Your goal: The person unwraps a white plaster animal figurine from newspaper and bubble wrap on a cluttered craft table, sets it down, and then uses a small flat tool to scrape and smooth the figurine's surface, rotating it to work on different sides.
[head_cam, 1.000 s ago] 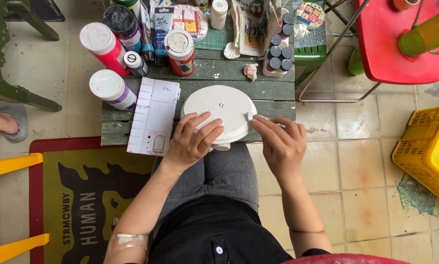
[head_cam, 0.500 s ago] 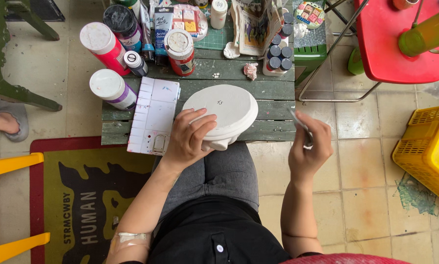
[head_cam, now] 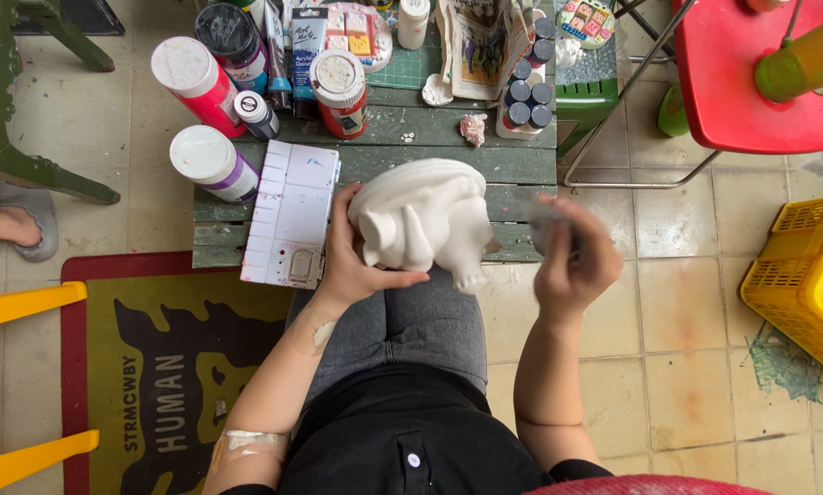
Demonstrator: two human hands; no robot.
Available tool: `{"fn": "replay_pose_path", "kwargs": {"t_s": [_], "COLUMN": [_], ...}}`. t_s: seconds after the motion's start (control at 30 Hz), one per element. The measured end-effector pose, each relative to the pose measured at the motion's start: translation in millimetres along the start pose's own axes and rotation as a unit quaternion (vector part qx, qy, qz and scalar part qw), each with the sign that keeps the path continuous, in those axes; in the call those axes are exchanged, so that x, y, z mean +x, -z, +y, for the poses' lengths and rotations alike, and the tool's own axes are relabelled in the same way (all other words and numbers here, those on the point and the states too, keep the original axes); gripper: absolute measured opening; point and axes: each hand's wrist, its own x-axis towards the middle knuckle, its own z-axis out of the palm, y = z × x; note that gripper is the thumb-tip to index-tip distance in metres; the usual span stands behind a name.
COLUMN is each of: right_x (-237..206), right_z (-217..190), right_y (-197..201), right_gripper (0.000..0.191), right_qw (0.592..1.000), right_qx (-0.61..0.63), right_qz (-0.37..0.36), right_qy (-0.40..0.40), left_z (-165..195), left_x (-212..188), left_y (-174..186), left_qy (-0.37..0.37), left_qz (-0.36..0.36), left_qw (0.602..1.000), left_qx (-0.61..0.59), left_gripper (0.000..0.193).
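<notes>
Blurred hand and cropped edges seen from above.
The right hand (head_cam: pixel 572 257) is motion-blurred, so whatever it grips is unreadable; the yellow crate (head_cam: pixel 801 275) and red chair (head_cam: pixel 751 78) run off frame.

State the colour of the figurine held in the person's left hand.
Plain white, unpainted: the figurine in the left hand, seen in the head view.

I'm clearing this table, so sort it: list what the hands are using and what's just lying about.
In use:
left hand holding the white figure
right hand gripping a small blurred tool, kind unclear
palette beside the left hand

Lying about:
paint jars
small bottles
yellow basket
red chair
</notes>
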Motion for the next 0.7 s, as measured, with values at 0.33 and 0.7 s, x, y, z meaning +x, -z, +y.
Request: {"fn": "replay_pose_path", "kwargs": {"t_s": [0.33,0.7], "right_x": [-52,-82], "right_z": [122,117], "right_y": [-39,-57], "right_gripper": [0.042,0.062], "right_qw": [0.833,0.827], "right_qx": [0.328,0.285], "right_qz": [-0.151,-0.172], "right_qy": [-0.418,-0.454], "left_z": [-69,-58], "left_x": [1,17], "left_y": [16,19], "left_qy": [0.206,0.243], "left_qz": [0.016,0.014], "left_qw": [0.956,0.939], "left_qx": [-0.208,-0.243], "left_gripper": [0.115,0.105]}}
